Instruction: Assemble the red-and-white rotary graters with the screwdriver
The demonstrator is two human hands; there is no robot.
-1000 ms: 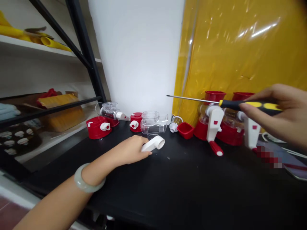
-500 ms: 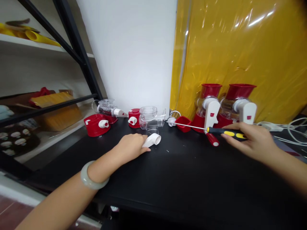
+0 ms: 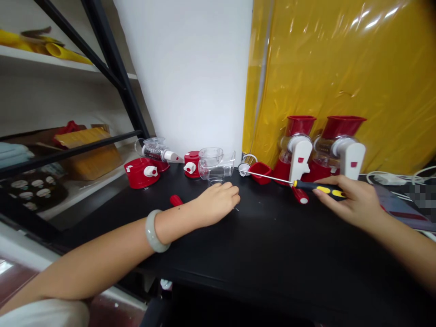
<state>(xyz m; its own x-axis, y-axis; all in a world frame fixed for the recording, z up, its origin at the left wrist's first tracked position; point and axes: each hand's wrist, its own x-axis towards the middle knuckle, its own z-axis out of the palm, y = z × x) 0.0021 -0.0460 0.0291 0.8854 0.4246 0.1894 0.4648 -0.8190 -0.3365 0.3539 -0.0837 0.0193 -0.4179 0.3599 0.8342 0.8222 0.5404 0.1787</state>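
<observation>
My right hand (image 3: 354,200) is wrapped around the black and yellow handle of a screwdriver (image 3: 320,187). Its long shaft points left, the tip near a drum grater (image 3: 248,164) with a white rim. Bent fingers of my left hand (image 3: 220,203) are lowered to the black table, beside a tiny thin metal piece (image 3: 237,209), perhaps a screw. What those fingertips hold, if anything, is hidden. From behind my left wrist shows a red handle grip (image 3: 176,200). Just beyond this hand stands a clear plastic grater body (image 3: 215,164).
Red bases (image 3: 141,173) and a clear part with a drum stand at back left. Two assembled red-and-white rotary graters (image 3: 300,150) stand at right, near a red hopper (image 3: 260,173). White cables (image 3: 388,179) and a flat device (image 3: 403,211) lie far right. Shelving (image 3: 116,81) borders the left.
My left hand has let go of the white crank handle and moved right to the tiny metal piece. My right hand keeps the screwdriver almost in place.
</observation>
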